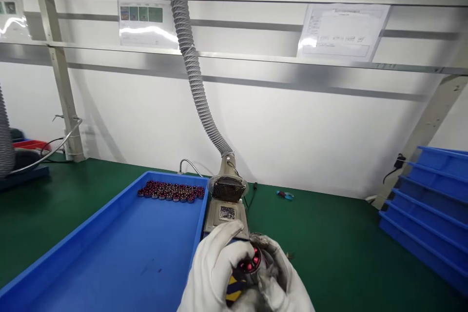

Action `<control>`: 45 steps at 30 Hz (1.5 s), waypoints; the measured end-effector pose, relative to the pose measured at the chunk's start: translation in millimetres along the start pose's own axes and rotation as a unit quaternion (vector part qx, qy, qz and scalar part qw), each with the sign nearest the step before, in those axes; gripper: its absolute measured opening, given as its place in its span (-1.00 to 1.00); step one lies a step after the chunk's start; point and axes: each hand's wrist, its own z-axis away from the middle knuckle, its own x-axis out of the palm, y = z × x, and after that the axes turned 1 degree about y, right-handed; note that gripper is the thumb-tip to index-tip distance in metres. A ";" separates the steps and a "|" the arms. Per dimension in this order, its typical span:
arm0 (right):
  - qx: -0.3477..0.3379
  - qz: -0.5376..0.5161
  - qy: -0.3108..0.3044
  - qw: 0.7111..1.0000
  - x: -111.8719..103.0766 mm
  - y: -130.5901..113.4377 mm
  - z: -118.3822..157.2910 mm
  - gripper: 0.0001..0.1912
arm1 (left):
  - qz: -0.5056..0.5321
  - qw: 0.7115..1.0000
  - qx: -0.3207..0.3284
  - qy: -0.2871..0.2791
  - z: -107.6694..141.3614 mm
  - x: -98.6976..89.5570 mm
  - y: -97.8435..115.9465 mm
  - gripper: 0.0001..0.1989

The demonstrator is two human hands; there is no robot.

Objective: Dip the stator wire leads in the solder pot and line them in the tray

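Both of my hands wear white gloves and meet at the bottom centre. Between them is a small round motor stator [252,262] with red windings and a dark rim. The curled thumb and forefinger of my left hand [215,265] press on its left side. My right hand [283,278], its glove fingertips stained grey, wraps around the other side, closed on the same part. The lower fingers are partly blurred. Just beyond the hands stands a solder pot [227,214] with a square well of shiny metal. Below my fingers shows a yellow and dark striped surface [234,290], mostly covered.
A blue tray [91,219] lies at left, with rows of red-wound stators [171,191] at its far end. A grey extraction hose [193,73] drops to a hood behind the pot. Blue-handled cutters [285,195] lie on the green bench; stacked blue trays [427,214] stand at right.
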 end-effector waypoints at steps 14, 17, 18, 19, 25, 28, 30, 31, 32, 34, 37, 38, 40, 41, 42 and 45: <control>0.018 -0.055 0.076 0.995 13.0 29.9 1.7 -0.55 | -0.111 0.988 0.106 0.038 2.9 -3.8 -15.1 -0.63; -0.002 -0.015 0.097 0.995 11.8 21.8 1.5 -0.62 | -0.061 0.992 0.107 0.000 1.0 -6.6 -14.9 -0.70; -0.019 0.006 0.071 0.997 9.3 17.8 0.3 -0.66 | -0.005 0.997 0.078 -0.025 0.4 -7.9 -14.6 -0.72; -0.040 0.030 0.039 0.998 6.0 13.7 -1.0 -0.70 | 0.057 0.996 0.045 -0.046 -0.2 -8.9 -13.9 -0.73; -0.131 0.121 0.026 0.984 -12.5 1.9 -2.5 -0.77 | 0.239 0.964 -0.060 -0.098 -4.6 -9.3 -5.1 -0.80; -0.115 0.045 0.009 0.992 -21.0 -1.6 -3.0 -0.78 | 0.262 0.959 -0.027 -0.103 -6.8 -11.0 -2.7 -0.76; -0.099 -0.030 0.020 0.994 -25.8 -5.6 -3.5 -0.79 | 0.255 0.962 -0.019 -0.096 -8.3 -13.3 -1.7 -0.86; -0.095 -0.045 0.036 0.994 -26.9 -7.4 -3.2 -0.79 | 0.250 0.964 -0.020 -0.089 -9.0 -14.5 -1.2 -0.87; -0.089 -0.033 0.054 0.994 -26.8 -8.5 -2.6 -0.80 | 0.247 0.966 -0.013 -0.081 -9.7 -15.5 -0.7 -0.85; -0.069 0.037 0.064 0.995 -23.1 -8.0 -0.5 -0.78 | 0.247 0.966 -0.002 -0.073 -10.6 -16.3 0.1 -0.86; -0.086 0.117 0.010 0.989 -17.0 -1.6 0.6 -0.78 | 0.249 0.967 0.007 -0.051 -8.7 -14.7 -0.7 -0.84; -0.115 0.123 -0.016 0.986 -16.8 1.0 -0.3 -0.81 | 0.252 0.966 -0.001 -0.054 -6.8 -13.8 -1.8 -0.83; -0.154 0.122 -0.052 0.979 -20.2 5.0 -3.5 -0.88 | 0.262 0.961 -0.041 -0.085 -2.1 -12.3 -4.7 -0.79; -0.154 0.098 -0.059 0.981 -23.0 5.9 -5.2 -0.89 | 0.265 0.956 -0.066 -0.110 0.1 -12.0 -6.1 -0.76; -0.139 0.058 -0.058 0.987 -25.9 6.2 -6.7 -0.88 | 0.264 0.952 -0.090 -0.130 1.6 -12.0 -7.3 -0.74; -0.067 -0.057 -0.015 0.996 -30.7 5.7 -7.8 -0.83 | 0.229 0.965 -0.080 -0.095 -0.2 -13.8 -7.5 -0.71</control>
